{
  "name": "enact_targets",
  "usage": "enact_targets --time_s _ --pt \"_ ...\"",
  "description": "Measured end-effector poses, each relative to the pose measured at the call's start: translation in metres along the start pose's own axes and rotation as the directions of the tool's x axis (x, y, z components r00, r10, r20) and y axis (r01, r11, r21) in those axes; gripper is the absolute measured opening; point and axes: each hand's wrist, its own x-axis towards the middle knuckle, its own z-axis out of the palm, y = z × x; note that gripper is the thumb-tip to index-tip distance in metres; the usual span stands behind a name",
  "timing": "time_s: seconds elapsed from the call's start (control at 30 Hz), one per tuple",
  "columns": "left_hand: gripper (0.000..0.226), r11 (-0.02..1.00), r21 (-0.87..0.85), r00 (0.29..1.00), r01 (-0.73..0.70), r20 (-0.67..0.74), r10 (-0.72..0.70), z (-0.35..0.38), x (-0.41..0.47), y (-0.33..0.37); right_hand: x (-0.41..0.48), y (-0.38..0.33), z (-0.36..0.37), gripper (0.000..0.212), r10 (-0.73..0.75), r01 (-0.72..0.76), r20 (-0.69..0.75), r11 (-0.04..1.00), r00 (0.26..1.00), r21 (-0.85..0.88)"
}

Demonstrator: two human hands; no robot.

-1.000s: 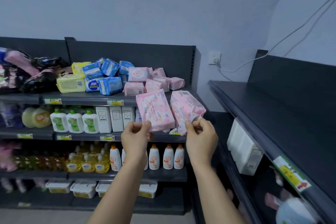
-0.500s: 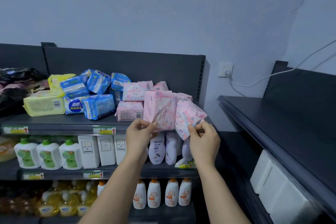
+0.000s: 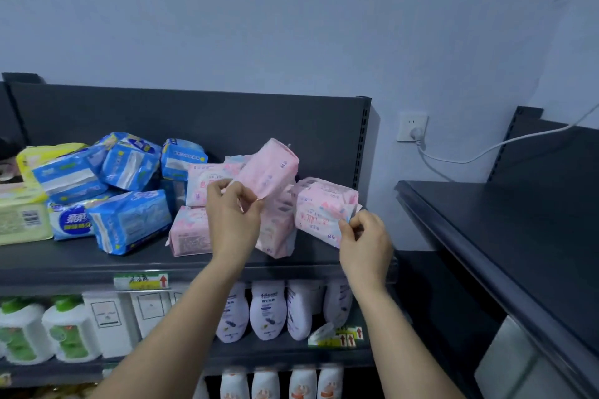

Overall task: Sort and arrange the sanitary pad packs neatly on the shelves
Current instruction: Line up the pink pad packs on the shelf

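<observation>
Pink tilted pack: pinched at its lower corner by left hand.
Pink right pack: pinched by right hand, over top shelf.

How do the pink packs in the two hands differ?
The left-hand pack is held higher and tilted, in front of the pile; the right-hand pack is lower, nearer the shelf's right end. The left-hand pack shows a mostly plain side, the right-hand pack its printed face. Both are pink, pinched at a corner.
</observation>
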Motion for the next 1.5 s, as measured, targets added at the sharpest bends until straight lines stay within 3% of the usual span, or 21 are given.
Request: enact_targets --time_s 0.1,0.17,0.23,0.3,0.43,0.5,0.57,0.6,0.7,0.8,0.9,1.0,1.1,1.17,1.27,1.4,1.5 --pt "0.02 0.966 0.184 0.983 -0.184 0.029 0.182 0.022 0.019 -0.012 0.021 0.015 0.01 0.033 -0.096 0.096 -0.009 0.995 0.995 0.019" --pt "0.019 0.917 0.313 0.968 -0.246 0.122 0.218 0.035 0.026 -0.026 0.034 0.031 0.018 0.034 -0.124 0.123 0.018 0.992 0.992 0.014" --pt "0.015 0.882 0.394 0.961 -0.26 0.199 0.194 0.047 0.025 -0.035 0.045 0.051 0.026 0.03 -0.079 0.08 0.083 0.997 0.993 -0.015" --pt "0.026 0.869 0.415 0.961 -0.267 0.184 0.207 0.058 0.022 -0.04 0.051 0.071 0.032 0.026 0.019 -0.011 0.174 0.999 0.985 -0.043" --pt "0.025 0.932 0.33 0.986 -0.148 -0.025 0.166 0.072 0.023 -0.037 0.057 0.086 0.037 0.026 0.194 -0.197 0.294 0.98 0.936 -0.02" --pt "0.04 0.963 0.259 0.994 -0.073 -0.061 0.092 0.074 0.024 -0.035 0.063 0.082 0.037 0.05 0.223 -0.236 0.336 0.972 0.915 -0.003" --pt "0.039 0.977 0.211 0.997 -0.023 -0.071 0.039 0.076 0.026 -0.035 0.069 0.079 0.04 0.083 0.221 -0.224 0.416 0.974 0.882 -0.042" --pt "0.032 0.982 0.19 0.997 -0.001 -0.073 0.015 0.077 0.026 -0.034 0.071 0.079 0.042 0.089 0.203 -0.186 0.437 0.979 0.876 -0.081" --pt "0.011 0.997 0.039 0.992 0.072 -0.107 -0.068 0.077 0.025 -0.033 0.072 0.076 0.049 0.085 0.095 -0.088 0.382 0.995 0.919 -0.035" --pt "0.006 0.97 -0.118 0.97 0.214 -0.094 -0.226 0.072 0.025 -0.031 0.072 0.069 0.053 0.099 0.058 -0.075 0.451 0.997 0.891 0.02" --pt "0.024 0.912 -0.267 0.945 0.312 -0.007 -0.326 0.068 0.026 -0.03 0.08 0.06 0.052 0.086 0.069 -0.021 0.486 0.994 0.871 -0.103" --pt "0.063 0.824 -0.434 0.931 0.364 0.14 -0.338 0.061 0.03 -0.032 0.083 0.053 0.052 0.072 0.166 -0.125 0.378 0.984 0.911 -0.13" --pt "0.065 0.834 -0.437 0.938 0.336 0.234 -0.255 0.054 0.033 -0.038 0.078 0.051 0.057 0.064 0.278 -0.28 0.256 0.959 0.926 -0.03" --pt "0.071 0.849 -0.409 0.935 0.335 0.258 -0.244 0.05 0.035 -0.041 0.075 0.05 0.062 0.063 0.369 -0.405 0.232 0.905 0.9 0.133" --pt "0.079 0.878 -0.347 0.931 0.33 0.272 -0.242 0.045 0.037 -0.045 0.072 0.048 0.067 0.063 0.468 -0.571 0.343 0.75 0.815 0.334" --pt "0.087 0.892 -0.294 0.919 0.344 0.299 -0.256 0.037 0.031 -0.047 0.062 0.048 0.065 0.039 0.455 -0.647 0.568 0.738 0.686 0.19" --pt "0.078 0.876 -0.324 0.914 0.357 0.315 -0.256 0.034 0.028 -0.043 0.061 0.047 0.061 0.043 0.462 -0.666 0.564 0.711 0.684 0.225"
